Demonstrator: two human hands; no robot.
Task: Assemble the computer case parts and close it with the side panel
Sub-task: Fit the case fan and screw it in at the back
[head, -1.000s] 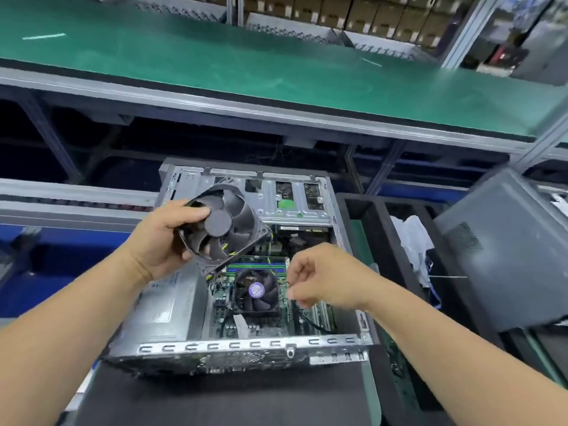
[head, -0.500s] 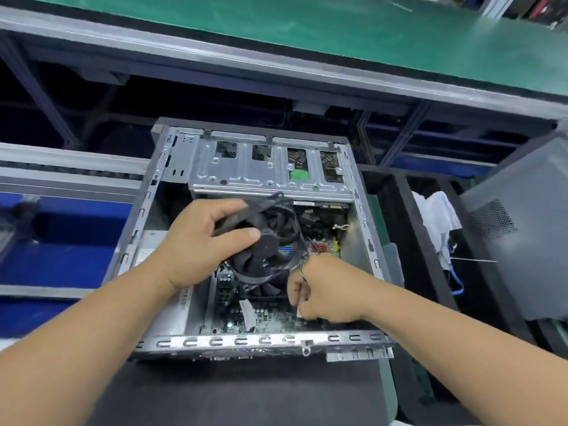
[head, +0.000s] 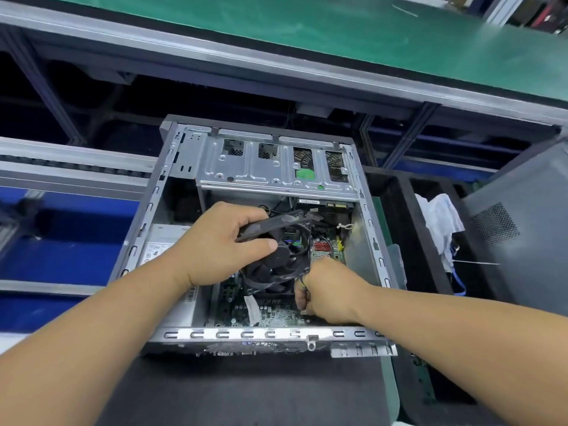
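An open grey computer case (head: 353, 334) lies on its side on a dark mat, its motherboard (head: 276, 316) exposed. My left hand (head: 221, 247) grips a black case fan (head: 276, 256) by its frame and holds it tilted over the board inside the case. My right hand (head: 325, 290) reaches down beside the fan and pinches the fan's thin cable (head: 302, 282) close to the board. The fingertips and the cable end are hidden. A grey side panel (head: 522, 241) leans at the right.
A silver drive cage (head: 276, 170) spans the case's far end, and a power supply (head: 159, 247) sits at its left. A black foam tray (head: 399, 210) holding a white cloth (head: 439, 222) lies to the right. Behind runs a green-topped bench (head: 307, 32) with an aluminium rail.
My left hand has lowered the fan from above the case down into it, over the board. My right hand has dropped deeper beside the fan, pinching the cable.
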